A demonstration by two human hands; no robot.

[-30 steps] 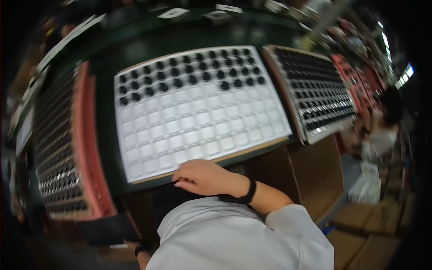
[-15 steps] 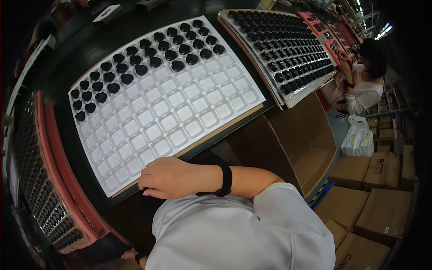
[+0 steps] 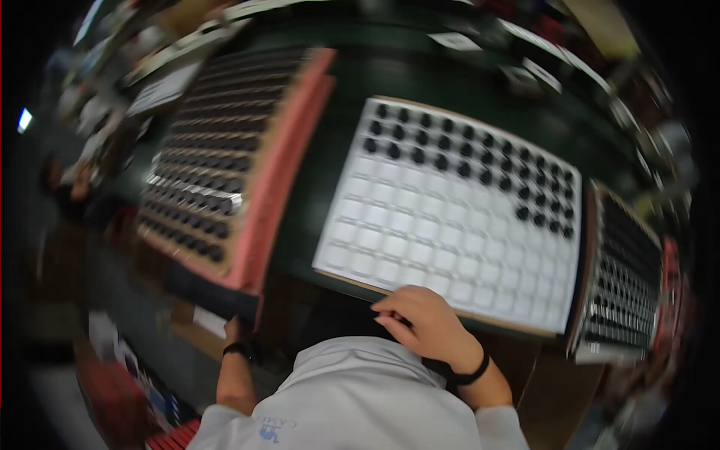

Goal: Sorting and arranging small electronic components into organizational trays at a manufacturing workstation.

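Note:
My right hand (image 3: 424,319), with a black band on the wrist, is curled at the front edge of the white compartment tray (image 3: 420,247). Its fingers are bent in, and whatever they may hold is hidden. Small black rounded parts (image 3: 465,150) fill the tray's far rows and more cells at its right; the nearer cells hold nothing. My left hand (image 3: 234,328), also with a black wristband, hangs low by the near end of a dark-grey box-like edge (image 3: 214,294) below the red trays. Blur and distance hide its fingers.
Stacked red trays (image 3: 270,191) with rows of black parts stand to the left on the dark green table (image 3: 352,67). Another filled tray stack (image 3: 622,277) stands at the right. Below it is an open cardboard box (image 3: 559,390). A person (image 3: 71,187) is at the far left.
The view has swung left, so the white tray now appears further right and the red trays nearer the middle. My left arm shows more fully. My right hand stays by the tray's front edge.

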